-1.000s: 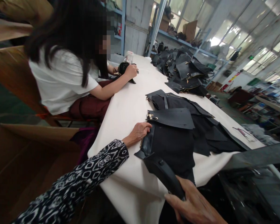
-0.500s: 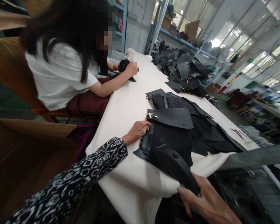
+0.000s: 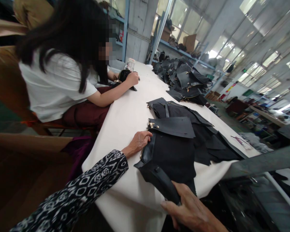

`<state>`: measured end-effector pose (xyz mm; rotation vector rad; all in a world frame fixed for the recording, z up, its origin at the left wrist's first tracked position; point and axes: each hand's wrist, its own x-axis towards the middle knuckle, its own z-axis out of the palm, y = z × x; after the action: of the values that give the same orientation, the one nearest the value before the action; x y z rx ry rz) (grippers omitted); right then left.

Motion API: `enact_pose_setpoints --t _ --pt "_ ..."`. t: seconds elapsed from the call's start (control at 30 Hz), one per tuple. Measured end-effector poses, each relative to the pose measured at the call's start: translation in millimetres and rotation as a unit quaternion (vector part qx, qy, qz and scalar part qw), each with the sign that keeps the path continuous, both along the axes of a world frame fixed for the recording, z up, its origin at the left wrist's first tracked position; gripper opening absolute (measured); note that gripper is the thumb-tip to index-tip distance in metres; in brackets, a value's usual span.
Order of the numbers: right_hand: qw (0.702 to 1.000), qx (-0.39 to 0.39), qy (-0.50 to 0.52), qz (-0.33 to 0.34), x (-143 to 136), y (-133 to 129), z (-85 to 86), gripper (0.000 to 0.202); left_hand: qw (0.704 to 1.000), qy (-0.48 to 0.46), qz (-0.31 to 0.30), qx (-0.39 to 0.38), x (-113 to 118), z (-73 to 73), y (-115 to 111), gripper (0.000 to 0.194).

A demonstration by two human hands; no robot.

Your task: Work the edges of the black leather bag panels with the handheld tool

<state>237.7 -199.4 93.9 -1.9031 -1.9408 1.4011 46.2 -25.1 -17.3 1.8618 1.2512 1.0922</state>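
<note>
My left hand (image 3: 138, 144) is closed on the zipper-side edge of a black bag piece (image 3: 172, 153), which lies flat near the front of the white-covered table (image 3: 125, 119). Across its upper part sits a black strip (image 3: 175, 128) with gold hardware (image 3: 151, 124) at its left end. In my right hand (image 3: 192, 207) is a black curved hand tool (image 3: 163, 181) with a small button on its body; its exact kind is unclear. The tool's wide front end is over the near left corner of the bag piece, and I cannot tell if it touches.
Several overlapping black bag pieces (image 3: 207, 141) lie behind and to the right. Farther off is a big heap of similar pieces (image 3: 183, 77). A co-worker (image 3: 60, 77) sits at the left, handling a black item. A cardboard box (image 3: 26, 161) stands near left; a metal bar (image 3: 263, 161) crosses at right.
My right hand has brought the tool leftward and lower, to the near left corner of the bag piece. My left hand keeps its hold on the edge. The whole view has shifted slightly.
</note>
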Motion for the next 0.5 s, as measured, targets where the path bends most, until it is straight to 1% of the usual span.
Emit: enact_pose_setpoints --t 0.1,0.23,0.33,0.4,0.5 --pt "0.999 -0.028 0.02 -0.021 -9 8 4.2 0.028 1.0 0.001 -0.005 0.004 0 0.7 0 0.03" --pt "0.998 -0.011 0.052 -0.018 -9 10 10.6 0.024 0.999 -0.025 -0.015 -0.015 0 -0.3 2 0.029" --pt "0.998 0.002 0.046 -0.032 4 3 12.6 0.025 0.996 -0.069 -0.016 -0.048 1 -2.2 3 0.025" --pt "0.998 0.016 0.037 -0.046 17 -6 12.4 0.029 0.993 -0.097 -0.014 -0.072 2 -2.9 3 0.023" --pt "0.993 0.079 0.007 -0.087 40 -22 11.3 0.038 0.984 -0.128 0.004 -0.122 3 -0.1 4 0.021"
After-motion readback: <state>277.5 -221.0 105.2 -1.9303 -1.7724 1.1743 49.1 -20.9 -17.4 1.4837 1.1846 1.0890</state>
